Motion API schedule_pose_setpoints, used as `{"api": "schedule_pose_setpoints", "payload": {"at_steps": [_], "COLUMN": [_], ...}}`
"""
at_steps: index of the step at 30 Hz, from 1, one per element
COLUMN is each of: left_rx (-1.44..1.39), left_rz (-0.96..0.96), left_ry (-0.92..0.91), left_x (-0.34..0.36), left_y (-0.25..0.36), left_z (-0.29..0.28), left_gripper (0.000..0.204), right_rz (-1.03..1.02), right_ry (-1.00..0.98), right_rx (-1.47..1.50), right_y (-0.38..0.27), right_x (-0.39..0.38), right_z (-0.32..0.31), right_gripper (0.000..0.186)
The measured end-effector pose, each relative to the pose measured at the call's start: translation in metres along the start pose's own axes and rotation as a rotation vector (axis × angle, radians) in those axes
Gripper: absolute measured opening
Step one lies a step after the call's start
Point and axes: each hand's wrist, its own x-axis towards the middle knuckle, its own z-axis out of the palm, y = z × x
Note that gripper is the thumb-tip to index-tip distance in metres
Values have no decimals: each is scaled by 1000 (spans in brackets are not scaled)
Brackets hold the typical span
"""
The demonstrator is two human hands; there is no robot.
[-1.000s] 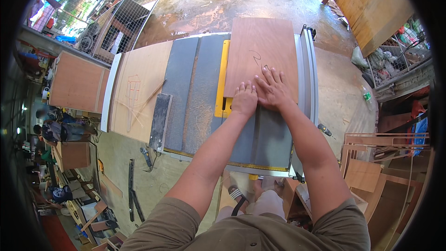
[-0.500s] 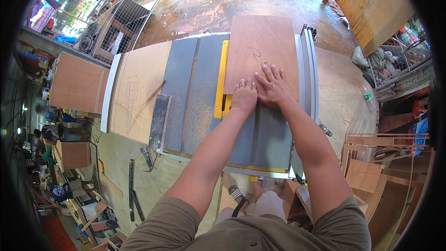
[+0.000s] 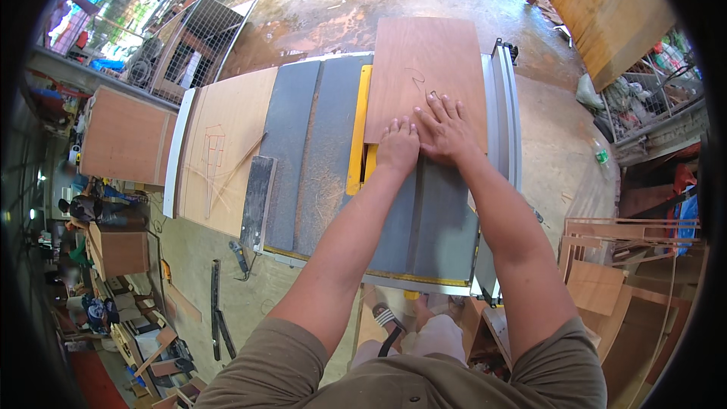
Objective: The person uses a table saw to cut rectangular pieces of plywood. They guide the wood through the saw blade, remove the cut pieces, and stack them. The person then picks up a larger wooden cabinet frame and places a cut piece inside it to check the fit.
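Note:
A reddish-brown plywood panel (image 3: 425, 45) with pencil marks lies flat on the grey top of a table saw (image 3: 333, 159), its far end reaching past the table's far edge. My right hand (image 3: 448, 135) rests flat on the panel's near part, fingers spread. Close beside it, my left hand (image 3: 398, 147) lies across the near edge at the left corner, fingers stretched forward and close together. The yellow throat plate (image 3: 356, 136) runs along the panel's left side, partly covered. A silver fence (image 3: 500, 121) stands on its right. The blade cannot be made out.
A dark strip (image 3: 257, 201) lies on the light wooden extension (image 3: 227, 136) at left, with sawdust on the saw top. Drills, a plywood box (image 3: 125, 136) and offcuts surround the saw. Wooden frames (image 3: 606, 257) stand at right. People work at far left.
The panel has slid a little away from me, over the far edge. Both hands have moved forward slightly with it, uncovering more of the throat plate's near end.

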Motion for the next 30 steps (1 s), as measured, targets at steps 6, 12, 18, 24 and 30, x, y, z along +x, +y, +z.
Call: {"api": "schedule_pose_setpoints", "payload": {"at_steps": [6,12,18,24,30], "left_rx": [-20,-36,-134,-225,-803], "left_rz": [-10,-44,-126,62,377], "left_ry": [17,-28,-49,363,367], "left_x": [11,25,38,-10,-218], "left_y": [-2,-4,-2,33,104], "left_z": [1,-2,-3,-13,-54], "left_gripper": [39,41,43,41,42], "right_rz": [-7,22,18,-7,54], "right_ry": [11,9,-19,31,-38], "right_rx": [5,23,-8,-65,-38], "right_y": [7,10,14,25,26], "right_x": [10,21,32,46,56], "right_z": [3,1,0,23,-16], "right_gripper": [73,72,71,75,78]}}
